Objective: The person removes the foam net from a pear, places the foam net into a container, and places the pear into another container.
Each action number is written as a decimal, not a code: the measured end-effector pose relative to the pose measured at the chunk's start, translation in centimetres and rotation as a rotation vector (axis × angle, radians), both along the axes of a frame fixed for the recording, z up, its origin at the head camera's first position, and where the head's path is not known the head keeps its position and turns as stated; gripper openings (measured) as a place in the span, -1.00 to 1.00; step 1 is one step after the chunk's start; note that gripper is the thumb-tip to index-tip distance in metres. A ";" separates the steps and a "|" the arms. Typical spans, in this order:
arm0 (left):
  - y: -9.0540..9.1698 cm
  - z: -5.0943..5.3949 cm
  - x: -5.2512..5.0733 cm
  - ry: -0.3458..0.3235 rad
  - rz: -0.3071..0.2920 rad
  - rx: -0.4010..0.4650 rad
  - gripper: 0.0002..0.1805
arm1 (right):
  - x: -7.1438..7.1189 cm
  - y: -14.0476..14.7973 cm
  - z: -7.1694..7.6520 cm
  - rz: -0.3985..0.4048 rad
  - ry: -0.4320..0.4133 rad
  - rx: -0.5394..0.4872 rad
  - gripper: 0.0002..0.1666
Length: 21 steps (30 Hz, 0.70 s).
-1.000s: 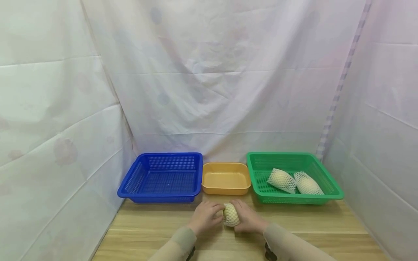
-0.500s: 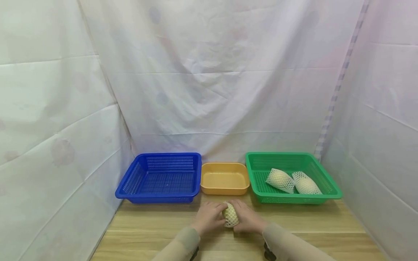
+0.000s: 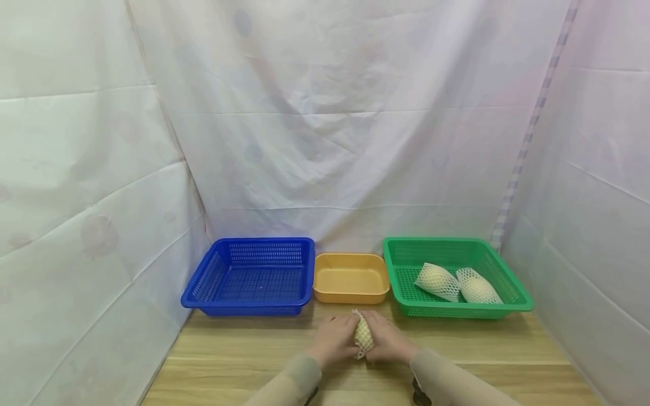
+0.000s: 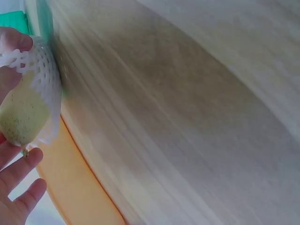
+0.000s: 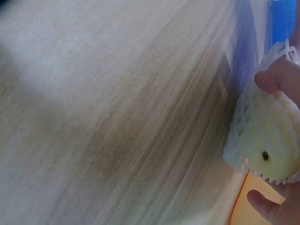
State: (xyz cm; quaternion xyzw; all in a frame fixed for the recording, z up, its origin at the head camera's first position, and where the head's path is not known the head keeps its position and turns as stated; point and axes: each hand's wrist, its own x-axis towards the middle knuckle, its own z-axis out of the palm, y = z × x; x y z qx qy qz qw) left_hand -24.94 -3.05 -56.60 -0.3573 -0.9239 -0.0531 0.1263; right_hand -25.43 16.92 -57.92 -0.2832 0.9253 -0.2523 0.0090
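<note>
A pale yellow-green pear (image 3: 363, 335) in a white foam net (image 4: 50, 75) is held between both hands, in front of the orange tray. My left hand (image 3: 334, 339) grips its left side; in the left wrist view the pear's speckled skin and short stem show bare where the net ends, with fingers around the stem. From the right, my right hand (image 3: 388, 339) holds the netted pear, its thumb on the net. The pear's dark blossom end faces the right wrist camera. Fingers hide part of the pear in every view.
Behind the hands stand a blue basket (image 3: 247, 310) on the left, a small orange tray (image 3: 351, 297) in the middle and a green basket (image 3: 457, 310) on the right. Two netted fruits (image 3: 438, 281) lie in the green basket. White cloth (image 3: 335, 169) hangs around the wooden table (image 3: 244, 344).
My left hand has moved right, closer to the right hand, and covers more of the pear. The pear's visible part is narrower and its net end now points up between the hands.
</note>
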 end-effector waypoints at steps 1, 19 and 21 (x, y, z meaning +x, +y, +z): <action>0.2 0.0 0.0 0.009 0.006 -0.007 -0.18 | 0.0 0.0 0.0 -0.003 -0.002 -0.004 0.28; 1.0 -0.6 -0.5 0.076 0.033 -0.019 -0.08 | -0.2 0.5 0.1 0.043 -0.037 -0.052 0.29; 1.0 -0.6 -0.5 0.090 0.030 -0.025 -0.09 | -0.2 0.6 0.2 0.050 -0.042 -0.050 0.27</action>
